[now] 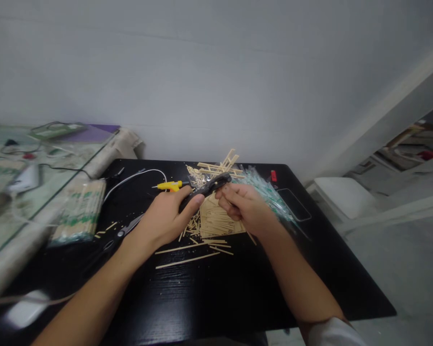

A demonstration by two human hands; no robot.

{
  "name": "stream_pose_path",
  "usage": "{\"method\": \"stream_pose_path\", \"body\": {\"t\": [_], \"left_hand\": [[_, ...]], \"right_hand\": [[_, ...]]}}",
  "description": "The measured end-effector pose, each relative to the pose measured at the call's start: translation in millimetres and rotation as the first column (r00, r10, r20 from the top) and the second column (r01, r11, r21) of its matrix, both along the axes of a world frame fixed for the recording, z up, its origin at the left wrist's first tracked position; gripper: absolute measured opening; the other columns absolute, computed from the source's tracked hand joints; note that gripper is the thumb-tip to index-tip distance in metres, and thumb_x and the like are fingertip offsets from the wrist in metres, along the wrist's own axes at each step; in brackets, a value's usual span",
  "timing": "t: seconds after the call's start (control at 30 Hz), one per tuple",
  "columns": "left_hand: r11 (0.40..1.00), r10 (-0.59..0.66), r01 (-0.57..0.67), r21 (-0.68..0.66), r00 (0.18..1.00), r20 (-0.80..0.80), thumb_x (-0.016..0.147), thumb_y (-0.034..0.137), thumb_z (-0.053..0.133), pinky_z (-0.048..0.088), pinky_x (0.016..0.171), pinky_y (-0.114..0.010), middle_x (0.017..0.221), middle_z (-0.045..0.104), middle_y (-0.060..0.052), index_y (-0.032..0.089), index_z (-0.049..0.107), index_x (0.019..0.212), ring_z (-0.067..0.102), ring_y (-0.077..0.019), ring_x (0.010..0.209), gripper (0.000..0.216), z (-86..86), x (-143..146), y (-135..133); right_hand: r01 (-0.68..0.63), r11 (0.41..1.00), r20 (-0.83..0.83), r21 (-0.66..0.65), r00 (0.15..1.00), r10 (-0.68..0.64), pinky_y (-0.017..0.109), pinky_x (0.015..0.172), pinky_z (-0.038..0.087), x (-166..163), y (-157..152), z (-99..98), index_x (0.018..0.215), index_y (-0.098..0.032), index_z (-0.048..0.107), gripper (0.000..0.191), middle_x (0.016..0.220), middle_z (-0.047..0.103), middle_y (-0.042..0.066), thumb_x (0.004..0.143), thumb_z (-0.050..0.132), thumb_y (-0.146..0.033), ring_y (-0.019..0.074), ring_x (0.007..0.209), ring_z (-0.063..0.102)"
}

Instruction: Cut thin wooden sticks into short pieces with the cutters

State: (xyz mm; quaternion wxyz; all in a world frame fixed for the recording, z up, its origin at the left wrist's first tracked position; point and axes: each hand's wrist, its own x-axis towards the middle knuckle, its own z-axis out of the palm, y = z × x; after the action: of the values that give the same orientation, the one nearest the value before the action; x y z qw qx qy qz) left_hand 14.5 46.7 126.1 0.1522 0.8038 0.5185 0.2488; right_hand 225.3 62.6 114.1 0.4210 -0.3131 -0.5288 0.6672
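My left hand (166,214) grips a long black tool (211,185), its kind hard to make out, held slantwise above the table. Close to its far end, my right hand (243,202) has its fingers pinched together; whatever is between them is hidden or too small to name. Beneath both hands lies a flat pale wooden piece (223,230) with thin wooden sticks on it. More loose sticks (187,262) are strewn in front. Behind the hands stands a frame of glued-looking wooden sticks (220,168).
A yellow glue gun (169,186) and scissors (120,233) lie left on the black table (202,298). Clear and green plastic wrappers (270,192), a red object (273,176) and a dark rectangular outline (294,204) are right. Packed sticks (81,206) lie left; a white stool (341,194) stands right.
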Motion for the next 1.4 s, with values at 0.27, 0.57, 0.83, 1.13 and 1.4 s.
{"method": "stream_pose_path", "body": {"t": [0.27,0.57,0.83,1.13,1.4], "left_hand": [[1.0,0.016,-0.016,-0.014,1.0,-0.021,0.101,0.058,0.031,0.038,0.065,-0.032,0.07,0.062,-0.002,0.02,0.062,0.085,0.056,-0.0187,0.066,0.052,0.2,0,0],[0.929,-0.011,0.109,-0.355,0.963,0.268,0.099,0.064,0.032,0.033,0.051,-0.027,0.056,0.05,0.002,0.02,0.053,0.064,0.043,-0.0129,0.052,0.06,0.6,-9,4],[0.78,-0.038,0.29,-0.554,0.906,0.421,0.099,0.066,0.023,0.039,0.052,-0.025,0.048,0.048,0.003,0.02,0.054,0.064,0.046,-0.0119,0.045,0.066,4.5,-23,10],[0.809,-0.015,0.394,-0.436,0.756,0.655,0.098,0.065,0.036,0.039,0.05,-0.025,0.051,0.05,0.001,0.018,0.061,0.074,0.045,-0.0114,0.046,0.058,10.6,-27,5],[0.915,0.069,0.194,-0.354,0.789,0.61,0.086,0.048,0.069,0.029,0.041,-0.021,0.046,0.046,0.003,0.017,0.063,0.066,0.04,-0.0082,0.043,0.038,4.4,-19,-2]], "right_hand": [[-0.022,1.0,-0.036,-0.011,0.999,0.021,0.022,0.039,0.012,-1,1,-2.5,0.083,-0.017,0.064,0.032,0.055,0.041,-0.008,0.093,0.062,-0.047,0.0054,0.043,0.02],[-0.115,0.992,-0.079,-0.05,0.991,0.11,0.022,0.039,0.011,1,-2,2.6,0.088,-0.017,0.068,0.026,0.061,0.045,-0.006,0.094,0.061,-0.042,0.0048,0.044,0.018],[-0.096,0.995,-0.054,-0.032,0.994,0.094,0.021,0.04,0.01,1,-5,4.9,0.107,-0.021,0.063,0.02,0.061,0.041,-0.008,0.098,0.057,-0.038,0.005,0.044,0.015],[0.012,0.999,-0.047,0.049,0.999,-0.009,0.022,0.042,0.015,5,-10,10.7,0.119,-0.027,0.058,0.022,0.063,0.043,-0.007,0.099,0.056,-0.036,0.0056,0.046,0.021],[0.267,0.953,-0.068,0.144,0.963,-0.259,0.03,0.068,0.056,6,-7,13.3,0.108,-0.024,0.047,0.015,0.088,0.072,0.003,0.096,0.056,-0.03,0.0151,0.076,0.068]]}}
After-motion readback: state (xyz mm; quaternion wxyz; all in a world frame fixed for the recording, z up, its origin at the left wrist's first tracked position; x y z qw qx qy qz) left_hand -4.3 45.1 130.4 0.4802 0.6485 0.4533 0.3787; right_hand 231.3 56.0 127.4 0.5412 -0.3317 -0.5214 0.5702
